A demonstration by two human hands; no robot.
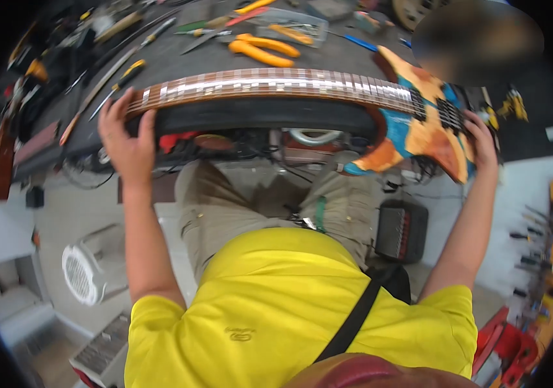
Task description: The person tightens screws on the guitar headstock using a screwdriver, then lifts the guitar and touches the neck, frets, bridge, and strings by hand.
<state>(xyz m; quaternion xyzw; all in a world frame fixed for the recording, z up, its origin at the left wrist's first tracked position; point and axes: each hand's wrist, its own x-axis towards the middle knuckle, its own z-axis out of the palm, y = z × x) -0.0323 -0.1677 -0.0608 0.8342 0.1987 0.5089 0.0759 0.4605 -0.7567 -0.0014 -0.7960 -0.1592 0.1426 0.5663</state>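
Note:
An electric guitar [393, 139] with a wood and blue body lies across the bench edge, strings up and its long fretted neck [263, 84] pointing left. My left hand [128, 132] grips the far left end of the neck, thumb on the near side and fingers on the far side. That end of the guitar is partly hidden by the fingers. At the other end, my right hand [481, 139] holds the edge of the body beside the black bridge [450, 115]; its fingertips curl over the edge.
Beyond the neck lie orange-handled pliers [263, 50], a yellow-handled screwdriver [118, 84] and a clear plastic tray [296, 27] on the dark bench. A white fan-like appliance [92, 265] and a black amplifier-like box [401, 231] stand on the floor. Tools hang at right.

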